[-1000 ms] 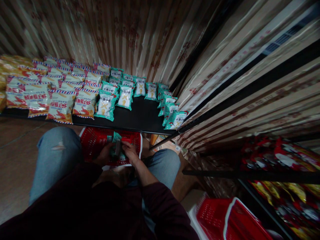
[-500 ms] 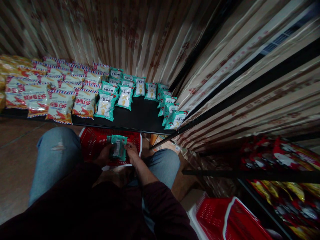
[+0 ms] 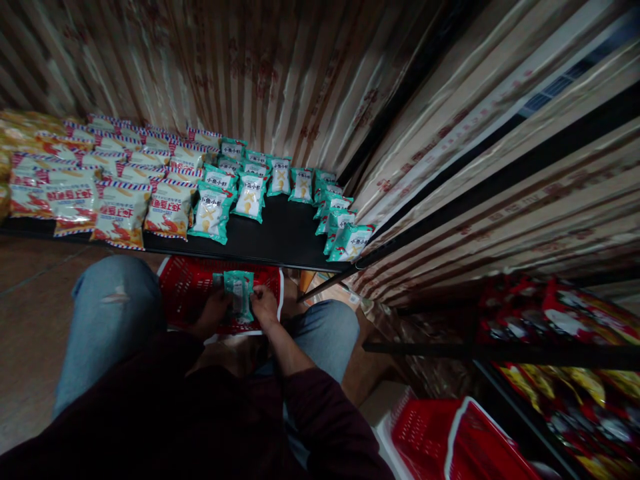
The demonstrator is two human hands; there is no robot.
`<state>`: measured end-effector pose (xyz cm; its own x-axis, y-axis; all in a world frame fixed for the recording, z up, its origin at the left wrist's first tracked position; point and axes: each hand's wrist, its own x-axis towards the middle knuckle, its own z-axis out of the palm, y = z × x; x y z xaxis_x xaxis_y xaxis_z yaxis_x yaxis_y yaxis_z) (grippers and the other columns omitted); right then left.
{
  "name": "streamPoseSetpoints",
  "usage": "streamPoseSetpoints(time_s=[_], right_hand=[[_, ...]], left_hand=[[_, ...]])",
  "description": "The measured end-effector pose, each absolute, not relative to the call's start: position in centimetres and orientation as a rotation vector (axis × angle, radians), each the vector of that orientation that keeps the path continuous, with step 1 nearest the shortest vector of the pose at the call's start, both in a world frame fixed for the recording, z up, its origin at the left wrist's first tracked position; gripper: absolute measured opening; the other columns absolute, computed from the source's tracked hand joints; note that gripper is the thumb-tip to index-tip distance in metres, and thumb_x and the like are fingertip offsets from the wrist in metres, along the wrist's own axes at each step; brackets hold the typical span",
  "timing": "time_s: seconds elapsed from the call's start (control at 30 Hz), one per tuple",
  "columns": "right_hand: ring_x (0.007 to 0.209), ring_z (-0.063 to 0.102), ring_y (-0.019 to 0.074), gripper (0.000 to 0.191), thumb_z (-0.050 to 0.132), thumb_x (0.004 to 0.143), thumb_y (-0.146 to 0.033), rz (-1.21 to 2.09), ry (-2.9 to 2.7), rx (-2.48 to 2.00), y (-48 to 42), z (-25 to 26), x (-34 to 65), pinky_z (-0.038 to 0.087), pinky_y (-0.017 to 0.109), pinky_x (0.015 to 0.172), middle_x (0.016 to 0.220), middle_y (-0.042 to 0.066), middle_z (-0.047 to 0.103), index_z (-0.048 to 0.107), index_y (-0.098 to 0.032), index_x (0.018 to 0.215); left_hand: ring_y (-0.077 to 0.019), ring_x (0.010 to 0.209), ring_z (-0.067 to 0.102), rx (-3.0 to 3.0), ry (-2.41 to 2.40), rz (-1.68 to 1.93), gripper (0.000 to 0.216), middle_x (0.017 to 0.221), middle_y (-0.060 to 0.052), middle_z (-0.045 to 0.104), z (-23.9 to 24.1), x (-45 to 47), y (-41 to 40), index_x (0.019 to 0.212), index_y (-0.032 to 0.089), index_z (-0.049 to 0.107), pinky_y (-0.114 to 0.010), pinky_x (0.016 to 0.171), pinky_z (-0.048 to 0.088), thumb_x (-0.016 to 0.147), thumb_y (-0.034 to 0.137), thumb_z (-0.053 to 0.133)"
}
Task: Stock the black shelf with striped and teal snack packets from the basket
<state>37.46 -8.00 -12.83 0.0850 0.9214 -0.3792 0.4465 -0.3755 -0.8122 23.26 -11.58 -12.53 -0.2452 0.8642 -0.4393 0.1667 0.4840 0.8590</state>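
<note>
A teal snack bag (image 3: pixel 239 293) is held low between my knees, over a red plastic basket (image 3: pixel 183 287). My right hand (image 3: pixel 265 307) pinches its right edge with closed fingers. My left hand (image 3: pixel 215 312) is closed at the left side of the same bag, its fingers partly in shadow. Another teal edge shows just behind the bag's upper left; whether it is a second bag I cannot make out. Similar teal and white bags (image 3: pixel 250 197) stand in rows on the black shelf (image 3: pixel 287 230) ahead.
Orange and white snack bags (image 3: pixel 120 213) fill the shelf's left part. A slanting black post (image 3: pixel 395 233) and a striped curtain (image 3: pixel 280 73) border the right and back. Another red basket (image 3: pixel 425 433) with a white handle sits at lower right, near shelves of red bags (image 3: pixel 570 313).
The bag has tilted slightly in my hands, and my right hand has shifted a little along its right edge. The bags on the shelf have not moved.
</note>
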Motion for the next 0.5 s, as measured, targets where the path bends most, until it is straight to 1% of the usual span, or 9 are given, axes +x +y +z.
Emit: streamPoseSetpoints(time_s=[0.1,0.17,0.23,0.3,0.4,0.5], right_hand=[[0.1,0.059,0.0175,0.015,0.058,0.079,-0.018,1.309,-1.383,-1.839,-8.1,-12.6,37.2,0.039,0.029,0.095,0.096,0.001,0.067,0.067,-0.024,0.09],[0.098,0.06,0.0174,0.013,0.056,0.084,-0.025,1.377,-1.371,-1.811,-8.3,-12.6,36.8,0.041,0.029,0.093,0.093,0.001,0.068,0.067,-0.024,0.091],[0.095,0.061,0.017,0.017,0.054,0.087,-0.034,1.456,-1.326,-1.784,-8.4,-12.8,36.5,0.043,0.03,0.09,0.091,0.001,0.068,0.067,-0.024,0.093],[0.091,0.062,0.0162,0.026,0.05,0.088,-0.043,1.55,-1.246,-1.758,-8.6,-12.9,36.3,0.047,0.03,0.083,0.091,0.001,0.068,0.066,-0.025,0.097],[0.085,0.064,0.0152,0.037,0.051,0.085,-0.052,1.683,-1.096,-1.725,-8.9,-13.2,36.1,0.051,0.026,0.068,0.098,0.002,0.067,0.061,-0.025,0.108],[0.083,0.063,0.0145,0.04,0.06,0.079,-0.05,1.745,-0.984,-1.716,-8.9,-13.3,36.2,0.05,0.022,0.062,0.101,0.003,0.066,0.058,-0.024,0.11]], left_hand=[[-0.0206,0.087,0.066,0.948,1.705,0.86,0.028,0.09,-0.006,0.072,-12.8,23.2,-11.5,0.093,0.017,0.065,-0.03,0.077,0.052,0.077,0.033,0.049],[-0.0219,0.095,0.065,0.997,1.7,0.866,0.03,0.097,-0.007,0.072,-13.0,23.1,-11.4,0.093,0.018,0.065,-0.033,0.086,0.049,0.075,0.036,0.049],[-0.0229,0.105,0.062,1.048,1.69,0.871,0.032,0.106,-0.007,0.071,-13.0,23.1,-11.3,0.092,0.019,0.067,-0.035,0.097,0.044,0.074,0.039,0.049],[-0.0229,0.112,0.059,1.092,1.675,0.872,0.034,0.112,-0.007,0.069,-13.0,23.1,-11.3,0.093,0.019,0.068,-0.036,0.103,0.04,0.075,0.04,0.047],[-0.0233,0.112,0.059,1.141,1.652,0.861,0.034,0.112,-0.008,0.069,-13.0,23.1,-11.4,0.092,0.019,0.069,-0.037,0.104,0.039,0.073,0.038,0.048],[-0.0234,0.107,0.062,1.17,1.631,0.847,0.033,0.109,-0.006,0.07,-13.2,23.3,-11.6,0.094,0.02,0.07,-0.037,0.1,0.043,0.07,0.036,0.053]])
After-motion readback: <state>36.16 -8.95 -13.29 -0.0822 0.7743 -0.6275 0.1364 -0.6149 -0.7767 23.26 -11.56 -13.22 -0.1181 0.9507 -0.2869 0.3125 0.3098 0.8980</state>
